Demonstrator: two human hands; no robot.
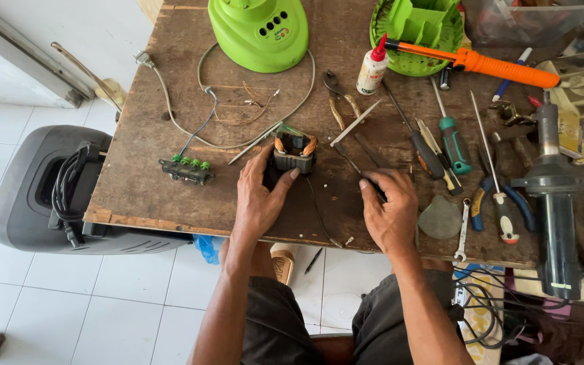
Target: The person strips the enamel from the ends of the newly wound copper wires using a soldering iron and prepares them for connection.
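Item: motor stator point(294, 153) at workbench point(136, 189) centre | Left hand point(259, 196): clasps its near side | Right hand point(388, 206): closed on dark tool, tip unclear | Handling: likely heavy, rigid; copper windings fragile, grip by laminated core.

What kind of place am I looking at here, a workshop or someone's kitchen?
Most likely a small appliance repair bench, perhaps at home. The worn wooden table is strewn with screwdrivers and pliers, the left hand steadies a motor stator, and a green blender base sits opened nearby.
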